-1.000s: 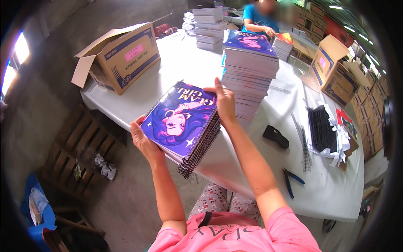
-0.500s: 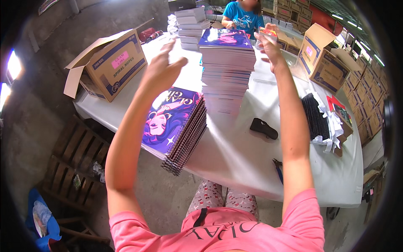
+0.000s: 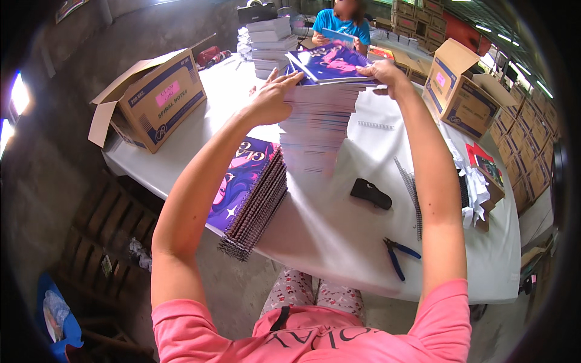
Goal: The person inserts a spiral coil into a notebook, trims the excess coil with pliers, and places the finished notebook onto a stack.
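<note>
A tall stack of unbound books (image 3: 318, 124) rises from the middle of the table. On top, a purple illustrated notebook cover with its pages (image 3: 336, 63) sits askew, its right side raised a little. My right hand (image 3: 390, 78) grips its right edge, thumb above and fingers below. My left hand (image 3: 272, 100) is at its left corner, fingers stretched out and fingertips touching the edge. Below my left forearm stands a pile of spiral-bound purple notebooks (image 3: 248, 181), their dark coils facing right.
Open cartons stand at left (image 3: 163, 100) and right (image 3: 463, 100). On the white table (image 3: 327, 242) lie a black stapler-like object (image 3: 370, 193), blue-handled cutters (image 3: 399, 254) and a wire coil (image 3: 410, 190). Paper stacks (image 3: 269, 42) and a person in blue (image 3: 345, 24) are beyond.
Both hands have come in from beside the stack to the top book, which is now askew and partly raised. The person opposite now holds up a blue flat item.
</note>
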Demonstrator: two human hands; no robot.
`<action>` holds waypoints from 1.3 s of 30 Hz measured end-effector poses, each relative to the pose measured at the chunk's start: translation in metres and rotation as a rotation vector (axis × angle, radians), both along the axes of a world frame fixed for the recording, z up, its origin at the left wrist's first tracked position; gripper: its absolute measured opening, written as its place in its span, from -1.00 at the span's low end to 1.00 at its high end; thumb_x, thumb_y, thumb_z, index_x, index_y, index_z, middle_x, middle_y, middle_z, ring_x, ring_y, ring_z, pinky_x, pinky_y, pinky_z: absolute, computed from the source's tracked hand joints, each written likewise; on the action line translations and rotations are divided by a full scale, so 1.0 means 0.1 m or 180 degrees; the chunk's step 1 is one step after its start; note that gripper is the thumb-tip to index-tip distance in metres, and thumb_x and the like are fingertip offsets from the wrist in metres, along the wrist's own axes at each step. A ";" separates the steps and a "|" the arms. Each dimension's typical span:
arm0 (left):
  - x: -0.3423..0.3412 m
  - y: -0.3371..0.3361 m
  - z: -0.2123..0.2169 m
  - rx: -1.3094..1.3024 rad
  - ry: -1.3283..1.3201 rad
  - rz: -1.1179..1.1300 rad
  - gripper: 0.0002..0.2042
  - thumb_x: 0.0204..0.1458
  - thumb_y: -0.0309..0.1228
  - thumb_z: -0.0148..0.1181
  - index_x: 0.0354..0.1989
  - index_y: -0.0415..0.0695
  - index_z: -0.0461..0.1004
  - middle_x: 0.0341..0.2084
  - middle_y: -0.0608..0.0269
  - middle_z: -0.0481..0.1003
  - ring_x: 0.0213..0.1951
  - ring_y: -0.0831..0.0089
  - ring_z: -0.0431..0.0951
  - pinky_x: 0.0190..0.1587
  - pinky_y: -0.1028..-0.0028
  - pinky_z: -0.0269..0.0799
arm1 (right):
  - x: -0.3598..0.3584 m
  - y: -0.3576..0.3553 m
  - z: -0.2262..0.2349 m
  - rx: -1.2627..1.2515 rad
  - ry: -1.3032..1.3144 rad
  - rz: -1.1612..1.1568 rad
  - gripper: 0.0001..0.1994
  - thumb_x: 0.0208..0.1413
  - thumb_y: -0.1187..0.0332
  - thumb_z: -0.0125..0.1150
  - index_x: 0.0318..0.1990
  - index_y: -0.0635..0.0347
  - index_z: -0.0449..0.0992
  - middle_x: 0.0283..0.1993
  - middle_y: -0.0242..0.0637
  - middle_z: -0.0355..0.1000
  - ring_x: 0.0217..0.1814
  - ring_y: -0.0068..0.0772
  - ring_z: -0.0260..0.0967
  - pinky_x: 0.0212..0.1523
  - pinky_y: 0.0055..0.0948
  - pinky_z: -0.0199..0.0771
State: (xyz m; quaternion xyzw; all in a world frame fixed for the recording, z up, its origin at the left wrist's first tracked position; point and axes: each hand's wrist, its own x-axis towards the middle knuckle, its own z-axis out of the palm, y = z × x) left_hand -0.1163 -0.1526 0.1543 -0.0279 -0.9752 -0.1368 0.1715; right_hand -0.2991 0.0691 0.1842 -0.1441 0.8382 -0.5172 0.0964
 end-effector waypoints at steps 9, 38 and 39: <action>-0.17 0.12 0.31 -0.1113 -0.0782 0.0561 -0.18 -0.14 -0.10 0.19 0.34 0.08 -0.04 0.33 0.20 -0.03 0.37 0.02 -0.30 0.14 -0.44 -0.27 | 0.54 0.95 -0.02 -0.1896 0.1847 0.0146 -0.52 -0.13 0.52 0.35 0.03 0.23 0.42 -0.26 -0.29 0.50 -0.37 -0.57 0.46 -0.39 -0.56 0.52; 1.30 1.64 -2.31 0.3967 0.0670 0.0043 -0.06 -0.43 -0.37 0.57 0.15 -0.26 0.04 -0.06 0.15 0.27 0.02 0.31 0.26 0.14 0.40 0.15 | 2.76 1.43 -2.58 -0.1480 0.0093 -0.0210 -0.82 -0.15 0.52 0.38 -0.36 0.26 0.49 -0.40 -0.44 0.46 -0.30 -0.71 0.35 -0.25 -0.61 0.38; 1.37 1.59 -2.30 0.3642 0.0731 0.0216 -0.06 -0.43 -0.35 0.57 0.15 -0.26 0.04 -0.04 0.12 0.24 0.06 0.28 0.22 0.17 0.37 0.10 | 2.73 1.47 -2.63 -0.1264 0.0049 -0.0013 -0.81 -0.18 0.52 0.39 -0.39 0.24 0.49 -0.41 -0.45 0.45 -0.33 -0.74 0.32 -0.29 -0.62 0.36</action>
